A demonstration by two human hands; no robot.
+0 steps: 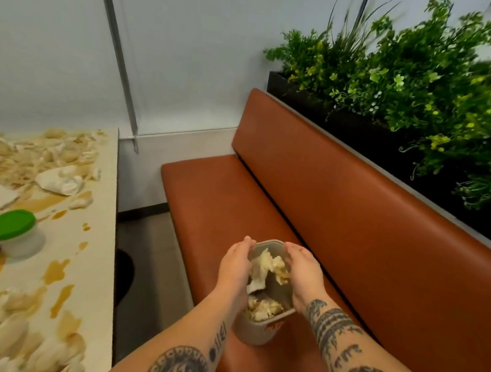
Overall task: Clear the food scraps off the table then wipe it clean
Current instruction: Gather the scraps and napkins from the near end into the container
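Pale, soggy scraps [31, 153] cover the far end of the cream table [99, 262] on the left, with more at its near end and brown spills [58, 268] between. To the right, a gray bin [257, 332] holds more.

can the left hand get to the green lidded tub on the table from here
Probably yes: the left hand is over the bin on the bench, the green-lidded tub stands on the table on that side, and only an open aisle lies between.
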